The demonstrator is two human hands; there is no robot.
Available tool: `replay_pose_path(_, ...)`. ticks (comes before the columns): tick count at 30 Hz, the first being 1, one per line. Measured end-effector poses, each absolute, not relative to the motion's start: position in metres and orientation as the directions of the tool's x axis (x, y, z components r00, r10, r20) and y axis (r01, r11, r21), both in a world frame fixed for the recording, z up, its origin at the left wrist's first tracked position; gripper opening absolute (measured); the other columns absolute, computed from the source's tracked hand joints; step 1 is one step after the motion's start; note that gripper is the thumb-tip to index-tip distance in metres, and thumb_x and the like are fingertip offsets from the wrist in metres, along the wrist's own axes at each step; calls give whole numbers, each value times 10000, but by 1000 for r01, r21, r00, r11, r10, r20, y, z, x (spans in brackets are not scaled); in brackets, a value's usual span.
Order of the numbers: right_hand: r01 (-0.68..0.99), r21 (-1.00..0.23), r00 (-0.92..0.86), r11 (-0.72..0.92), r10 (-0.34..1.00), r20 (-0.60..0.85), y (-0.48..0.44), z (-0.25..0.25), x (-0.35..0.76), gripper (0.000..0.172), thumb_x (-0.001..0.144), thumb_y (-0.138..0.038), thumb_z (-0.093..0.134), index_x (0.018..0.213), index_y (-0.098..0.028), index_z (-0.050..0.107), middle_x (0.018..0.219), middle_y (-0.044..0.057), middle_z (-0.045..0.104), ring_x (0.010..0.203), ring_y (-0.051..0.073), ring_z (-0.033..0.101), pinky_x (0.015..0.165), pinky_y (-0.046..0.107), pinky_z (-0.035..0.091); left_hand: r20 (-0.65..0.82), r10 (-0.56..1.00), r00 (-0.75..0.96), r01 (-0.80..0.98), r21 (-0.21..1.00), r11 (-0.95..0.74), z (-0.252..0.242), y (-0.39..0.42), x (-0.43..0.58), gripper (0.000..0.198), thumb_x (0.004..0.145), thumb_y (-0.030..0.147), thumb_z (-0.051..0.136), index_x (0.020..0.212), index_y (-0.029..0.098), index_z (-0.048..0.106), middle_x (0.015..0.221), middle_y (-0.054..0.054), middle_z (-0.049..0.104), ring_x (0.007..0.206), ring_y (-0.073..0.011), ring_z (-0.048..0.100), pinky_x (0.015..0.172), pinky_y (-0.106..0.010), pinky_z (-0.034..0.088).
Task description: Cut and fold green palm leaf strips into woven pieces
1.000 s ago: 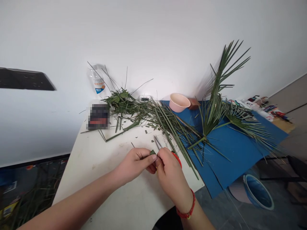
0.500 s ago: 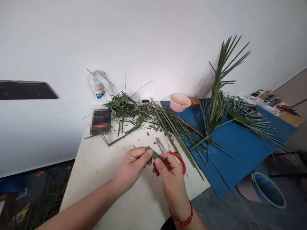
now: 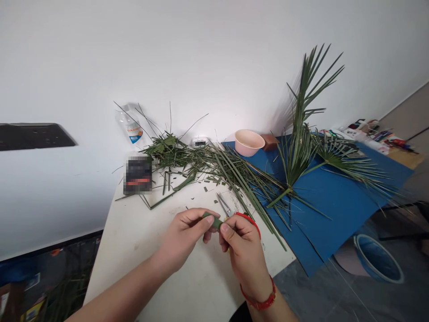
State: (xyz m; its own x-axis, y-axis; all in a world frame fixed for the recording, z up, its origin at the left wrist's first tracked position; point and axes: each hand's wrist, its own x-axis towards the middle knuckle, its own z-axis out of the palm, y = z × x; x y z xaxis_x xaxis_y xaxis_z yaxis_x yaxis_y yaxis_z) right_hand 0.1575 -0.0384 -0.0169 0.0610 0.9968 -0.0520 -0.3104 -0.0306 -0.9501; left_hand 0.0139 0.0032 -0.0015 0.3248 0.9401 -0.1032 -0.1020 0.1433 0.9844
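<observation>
My left hand (image 3: 182, 237) and my right hand (image 3: 243, 252) hold a short green palm-leaf strip (image 3: 214, 221) between their fingertips, above the white table (image 3: 117, 243). Just beyond my right hand lie steel scissors (image 3: 224, 205) with a red handle loop (image 3: 248, 219), partly hidden behind that hand. I cannot tell whether the hand touches them. A long palm frond (image 3: 296, 156) rests on a blue sheet (image 3: 335, 210) to the right, and loose leaf blades reach close to the scissors. Small cut leaf pieces are scattered on the table.
A heap of cut palm leaves (image 3: 164, 150) lies at the table's far end, near a pixelated dark box (image 3: 137, 174) and a clear plastic bottle (image 3: 129, 125). A pink bowl (image 3: 244, 142) stands on the blue sheet. A blue bucket (image 3: 377, 258) sits on the floor right.
The green strip has turned from a slanted position to nearly level between my fingers. My right hand has moved slightly closer to the scissors' red handle.
</observation>
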Motion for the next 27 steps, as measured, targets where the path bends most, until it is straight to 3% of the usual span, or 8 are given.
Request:
replay_pose_path(3,-278,-959,31,-48,998,-58,-39,-13,164,234,850,-252,626,636,-179,563,590,-35,541,527,96,468,516,233,358,-93,925,368,-139,978,153,-1,8,9,106,811,257,678,882,180,698,610,28,605,544,-101,525,552,-241,426)
replay_pose_path(9,-169,-985,24,-45,998,-49,-39,-10,171,213,826,-246,642,637,-181,569,588,-37,545,516,95,477,500,225,363,-92,900,426,-103,983,149,5,8,5,101,815,260,680,795,162,670,585,10,643,520,-117,567,534,-254,466)
replay_pose_path(14,-105,-994,18,-31,999,-33,-38,-8,172,222,852,-304,605,665,-191,563,607,-21,562,523,117,517,499,242,401,-39,925,379,-55,996,65,8,5,5,75,808,244,679,821,169,680,608,2,671,544,-132,603,542,-258,483)
replay_pose_path(18,175,-978,-5,110,994,110,-41,-3,174,230,930,-269,476,729,-197,561,667,1,580,625,145,545,594,273,416,-4,939,344,6,1000,2,9,4,5,67,818,242,657,837,181,674,619,2,675,575,-142,619,561,-261,485)
replay_pose_path(22,505,-820,-13,270,952,306,-40,-1,175,201,931,-175,405,749,-205,483,701,2,511,668,163,475,609,292,345,-41,922,385,101,995,2,11,2,6,77,827,250,629,801,180,649,628,-1,669,583,-142,618,568,-261,480)
replay_pose_path(27,627,-700,-69,342,920,387,-30,-6,174,203,879,-87,384,726,-203,451,707,6,464,676,172,429,608,306,309,-132,903,408,265,964,21,13,3,5,113,816,216,609,710,181,593,597,19,634,573,-124,592,550,-237,444)
